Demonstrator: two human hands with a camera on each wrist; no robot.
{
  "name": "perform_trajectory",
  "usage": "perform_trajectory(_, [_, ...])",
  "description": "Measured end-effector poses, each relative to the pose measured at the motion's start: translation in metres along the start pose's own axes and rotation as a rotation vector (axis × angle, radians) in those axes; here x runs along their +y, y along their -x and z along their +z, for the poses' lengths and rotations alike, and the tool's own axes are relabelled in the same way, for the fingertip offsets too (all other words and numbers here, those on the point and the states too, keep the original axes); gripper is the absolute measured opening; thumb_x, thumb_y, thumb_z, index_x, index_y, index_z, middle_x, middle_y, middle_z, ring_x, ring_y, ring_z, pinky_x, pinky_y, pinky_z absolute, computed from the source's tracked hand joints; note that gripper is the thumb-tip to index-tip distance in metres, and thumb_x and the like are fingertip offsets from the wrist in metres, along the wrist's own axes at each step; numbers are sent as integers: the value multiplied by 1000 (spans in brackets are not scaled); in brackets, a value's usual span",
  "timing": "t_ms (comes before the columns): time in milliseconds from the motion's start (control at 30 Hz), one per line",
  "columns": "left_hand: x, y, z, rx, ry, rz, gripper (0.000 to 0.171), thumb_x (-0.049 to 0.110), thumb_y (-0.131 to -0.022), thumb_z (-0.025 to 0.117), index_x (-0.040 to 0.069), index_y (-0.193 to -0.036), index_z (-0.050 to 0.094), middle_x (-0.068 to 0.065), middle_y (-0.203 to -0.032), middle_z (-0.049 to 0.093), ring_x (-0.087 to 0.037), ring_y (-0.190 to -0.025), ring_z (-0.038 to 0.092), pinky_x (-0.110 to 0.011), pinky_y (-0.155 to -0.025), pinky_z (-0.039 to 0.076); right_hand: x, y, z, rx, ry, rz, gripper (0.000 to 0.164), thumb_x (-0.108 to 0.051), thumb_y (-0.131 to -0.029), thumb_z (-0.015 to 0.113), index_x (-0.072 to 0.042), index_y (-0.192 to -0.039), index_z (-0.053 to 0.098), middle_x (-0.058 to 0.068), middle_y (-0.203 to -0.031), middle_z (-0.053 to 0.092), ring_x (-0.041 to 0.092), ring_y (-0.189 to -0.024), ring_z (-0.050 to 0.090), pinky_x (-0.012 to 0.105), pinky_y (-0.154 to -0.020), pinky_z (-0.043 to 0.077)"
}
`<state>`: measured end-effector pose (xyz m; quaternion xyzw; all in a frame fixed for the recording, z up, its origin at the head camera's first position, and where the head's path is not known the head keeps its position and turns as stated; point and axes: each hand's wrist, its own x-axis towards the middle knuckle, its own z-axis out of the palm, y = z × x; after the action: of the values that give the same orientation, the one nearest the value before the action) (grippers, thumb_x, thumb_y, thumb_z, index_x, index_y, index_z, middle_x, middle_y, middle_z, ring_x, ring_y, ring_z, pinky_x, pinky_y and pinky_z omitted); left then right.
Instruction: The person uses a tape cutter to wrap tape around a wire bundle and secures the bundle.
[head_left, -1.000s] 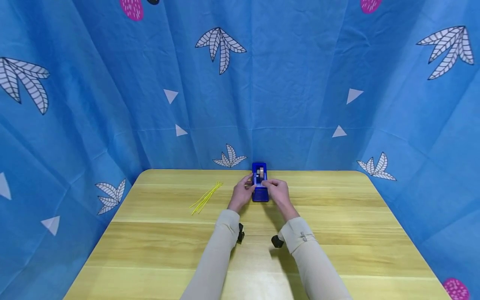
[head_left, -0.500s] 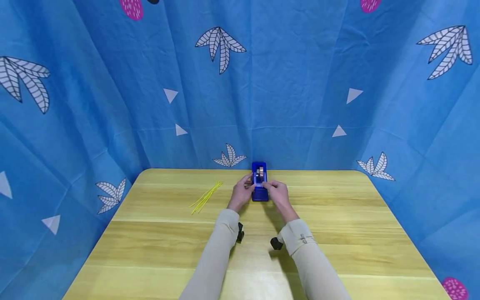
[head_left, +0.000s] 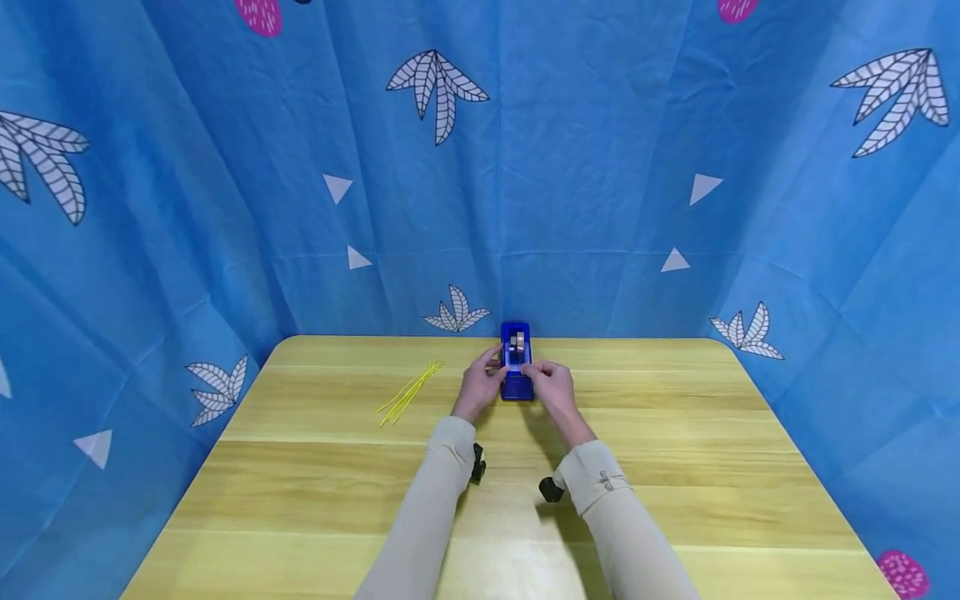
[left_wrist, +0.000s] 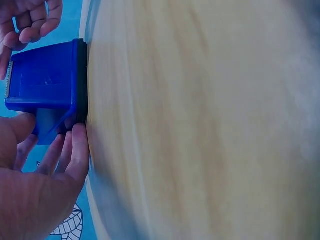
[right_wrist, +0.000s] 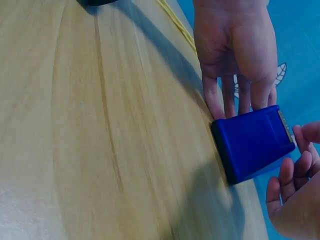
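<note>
A blue tape dispenser stands at the table's far edge, with a small tape roll in its well. From the left, my left hand holds the dispenser's side. In the left wrist view its fingers lie low along the blue wall and the thumb reaches near the top edge. My right hand is at the front top, thumb and index finger pinched together right at the toothed cutter. The tape end there is mostly hidden by those fingertips. The other right fingers curl loosely beside the dispenser.
Several thin yellow strands lie in a loose bundle on the wooden table, left of the hands. A blue patterned curtain hangs right behind the table's far edge. Dark wrist cameras sit under both sleeves.
Both hands keep their places at the tape dispenser. The whole head view has shifted slightly, so everything appears a little further left and up.
</note>
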<state>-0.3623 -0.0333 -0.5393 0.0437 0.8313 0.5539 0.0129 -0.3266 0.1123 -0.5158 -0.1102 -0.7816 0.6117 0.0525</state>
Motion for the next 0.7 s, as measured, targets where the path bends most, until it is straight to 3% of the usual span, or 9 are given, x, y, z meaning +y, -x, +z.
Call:
perform_trajectory(300, [2,0,0,10,-5,-15,51,14,-105,61,21,-155,49,-22,-136,64,-37,-124,65,-46,-105,54,2,6,-1,-12,11,11,25,-22,-98,67,1,-95,74,11,-97,73,17,-83,56,25,-68,43])
perform_trajectory(467, [3,1,1,15,-24,-7,51,13,-105,62,19,-154,50,-22,-135,65,-37,-123,66,-46,-104,54,6,11,-2,-20,-3,-1,25,-20,-97,67,3,-93,74,11,-89,70,15,-74,52,26,-64,42])
perform_trajectory(700, [1,-1,2,21,-13,-11,51,13,-105,61,19,-154,50,-21,-135,65,-36,-123,66,-45,-104,55,8,19,-2,-27,-17,0,26,-21,-98,66,4,-98,74,19,-101,72,18,-75,55,26,-64,43])
